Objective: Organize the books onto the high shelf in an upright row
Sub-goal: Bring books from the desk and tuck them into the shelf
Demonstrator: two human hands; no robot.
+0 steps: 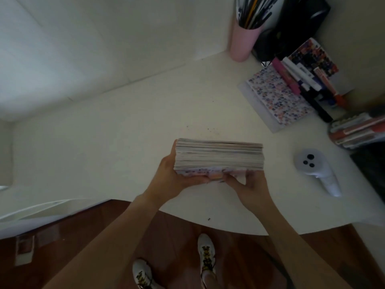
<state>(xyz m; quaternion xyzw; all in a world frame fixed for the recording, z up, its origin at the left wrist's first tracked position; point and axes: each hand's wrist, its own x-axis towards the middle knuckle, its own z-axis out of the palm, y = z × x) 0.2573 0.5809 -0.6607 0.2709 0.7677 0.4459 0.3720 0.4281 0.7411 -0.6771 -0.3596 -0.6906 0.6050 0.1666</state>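
A thick bundle of books (218,155) is held above the white desk (125,126), page edges turned up toward the camera and a patterned cover facing me. My left hand (173,174) grips the bundle's left end, fingers wrapped behind it. My right hand (248,184) pinches the lower right edge of the patterned cover. More books lie at the desk's right: a flat one with a speckled cover (277,97) and a slanted row of several spines (306,80). The high shelf is out of view.
A pink cup of pens (243,40) stands at the back right beside a black object (291,24). A white handheld controller (316,170) lies right of my hands. A stack of orange-edged items (358,130) sits at the far right. Wooden floor and my shoes show below.
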